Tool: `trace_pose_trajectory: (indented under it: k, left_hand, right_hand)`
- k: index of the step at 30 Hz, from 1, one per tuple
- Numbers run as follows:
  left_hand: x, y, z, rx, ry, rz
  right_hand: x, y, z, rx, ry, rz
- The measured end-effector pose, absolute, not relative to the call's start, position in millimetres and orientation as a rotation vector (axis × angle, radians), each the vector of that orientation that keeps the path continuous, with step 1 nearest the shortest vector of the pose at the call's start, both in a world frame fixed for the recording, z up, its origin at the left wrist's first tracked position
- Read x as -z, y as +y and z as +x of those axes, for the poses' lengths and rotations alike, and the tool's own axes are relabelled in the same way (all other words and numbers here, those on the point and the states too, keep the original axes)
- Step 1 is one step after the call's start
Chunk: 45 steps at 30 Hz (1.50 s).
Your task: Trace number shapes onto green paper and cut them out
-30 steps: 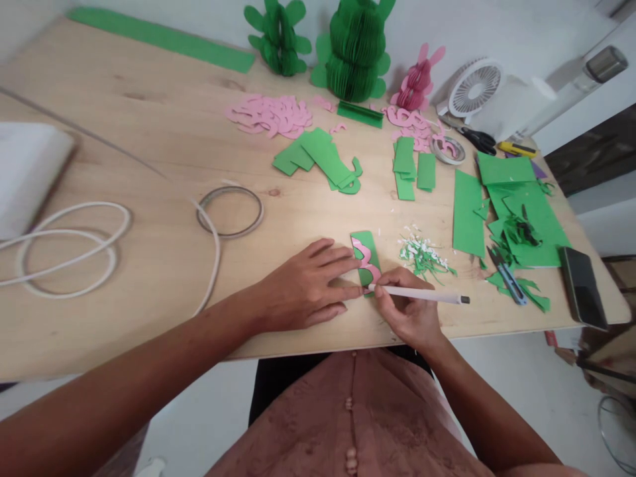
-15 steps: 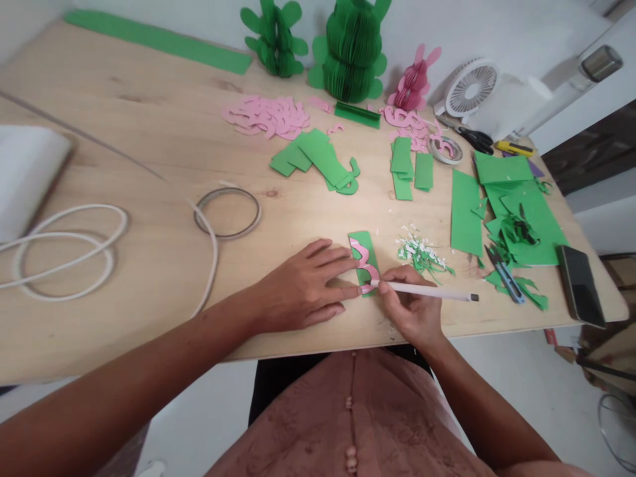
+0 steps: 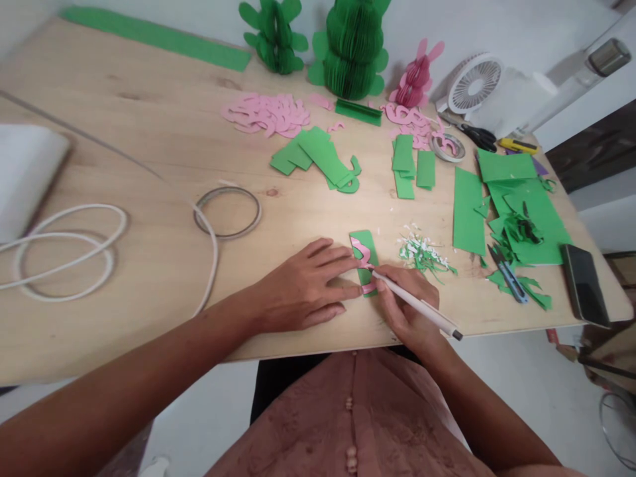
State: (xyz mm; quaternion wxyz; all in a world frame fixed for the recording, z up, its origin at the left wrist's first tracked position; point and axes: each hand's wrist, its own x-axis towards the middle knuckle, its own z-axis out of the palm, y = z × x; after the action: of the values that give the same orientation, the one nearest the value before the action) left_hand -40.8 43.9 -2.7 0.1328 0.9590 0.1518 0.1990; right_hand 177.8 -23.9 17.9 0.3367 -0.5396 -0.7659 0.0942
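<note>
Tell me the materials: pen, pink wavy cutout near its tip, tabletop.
Pen: probably plastic, smooth, judging by its even pale barrel. Pink wavy cutout: likely card or thin foam, lying flat; finish hard to tell. Tabletop: apparently wood or wood-look board, fairly matte, with grain and knots.

White pen (image 3: pixel 422 306) at a pink cutout (image 3: pixel 362 250) on a green strip (image 3: pixel 368 236)
The right hand (image 3: pixel 403 319) grips the pen; the left hand (image 3: pixel 304 285) rests its fingertips on the strip. Green and white scraps (image 3: pixel 422 250) lie near the right hand.
</note>
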Motion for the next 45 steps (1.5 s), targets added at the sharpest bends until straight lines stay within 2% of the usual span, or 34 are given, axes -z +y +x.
trace_pose_trajectory:
  k: [45]
  left_hand:
    - [1.3, 43.7, -41.1, -0.557, 0.431, 2.791]
  right_hand:
    - [-17.0, -23.9, 177.7, -0.234, -2.004, -1.399]
